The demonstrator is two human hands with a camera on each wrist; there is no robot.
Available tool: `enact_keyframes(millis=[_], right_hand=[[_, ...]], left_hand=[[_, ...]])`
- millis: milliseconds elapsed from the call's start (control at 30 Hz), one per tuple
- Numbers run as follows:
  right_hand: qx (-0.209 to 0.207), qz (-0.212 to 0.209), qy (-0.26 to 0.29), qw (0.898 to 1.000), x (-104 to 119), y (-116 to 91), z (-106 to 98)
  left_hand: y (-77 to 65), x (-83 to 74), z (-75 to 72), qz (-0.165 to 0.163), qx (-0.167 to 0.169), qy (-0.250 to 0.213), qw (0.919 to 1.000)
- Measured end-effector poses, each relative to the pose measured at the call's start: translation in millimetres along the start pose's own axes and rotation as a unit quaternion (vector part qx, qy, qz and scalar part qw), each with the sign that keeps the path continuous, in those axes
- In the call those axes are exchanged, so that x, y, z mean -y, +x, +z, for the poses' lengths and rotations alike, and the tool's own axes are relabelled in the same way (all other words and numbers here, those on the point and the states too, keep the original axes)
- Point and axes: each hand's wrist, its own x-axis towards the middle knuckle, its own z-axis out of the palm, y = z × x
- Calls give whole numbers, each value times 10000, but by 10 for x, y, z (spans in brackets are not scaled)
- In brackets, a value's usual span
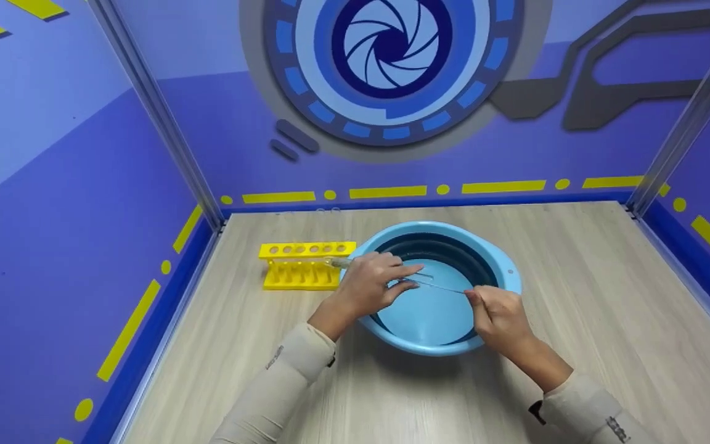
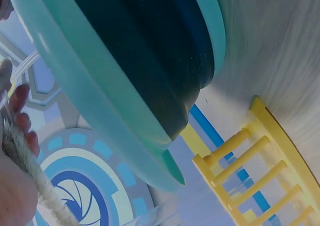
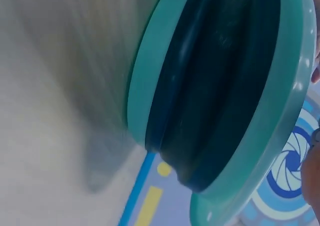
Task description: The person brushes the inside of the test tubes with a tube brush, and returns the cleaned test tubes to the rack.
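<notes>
Over the blue basin [image 1: 429,349], the left hand [image 1: 367,280] curls its fingers round a bristled brush [image 2: 31,172]. The right hand [image 1: 506,317] pinches a thin wire [image 1: 450,288] stretching between both hands.

The basin [image 1: 432,317] is smooth plastic, glossy at the rim [image 2: 85,81], with a satin, rubber-like wall [image 2: 150,51]; the brush [image 2: 50,198] has rough, fibrous bristles and a metal-looking wire handle [image 1: 450,288]; the rack [image 1: 301,286] is smooth plastic; the tabletop [image 1: 577,296] is matt wood-grain; the sleeves [image 1: 269,391] are matt cloth.
</notes>
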Motion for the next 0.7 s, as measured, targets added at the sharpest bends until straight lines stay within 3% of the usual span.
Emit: enact_keyframes(millis=[67, 133, 200, 233, 267, 367, 433, 500, 700], right_hand=[[406, 1271, 374, 9904, 106, 14, -38], [840, 2531, 639, 9617, 203, 52, -98], [1045, 3089, 836, 9416, 240, 80, -145], [1053, 3004, 885, 9439, 234, 89, -159], [1020, 2733, 897, 9523, 215, 97, -165], [733, 1390, 686, 9852, 113, 82, -147], [569, 632, 407, 9956, 52, 84, -134], [525, 241, 255, 9980, 6, 97, -132], [626, -407, 324, 9967, -60, 184, -150]], left_hand=[[-11, -11, 16, -8, -209, 273, 9994], [-14, -26, 37, -38, -352, 391, 9986], [-10, -39, 51, -105, -380, 289, 9988], [-6, -46, 54, -137, -362, 215, 9990], [0, -50, 52, -177, -332, 128, 9992], [20, -56, 39, -330, -206, -173, 9991], [29, -65, 28, -426, -126, -336, 9984], [36, -73, 17, -527, -5, -500, 9974], [34, -96, -4, -778, 380, -840, 9927]])
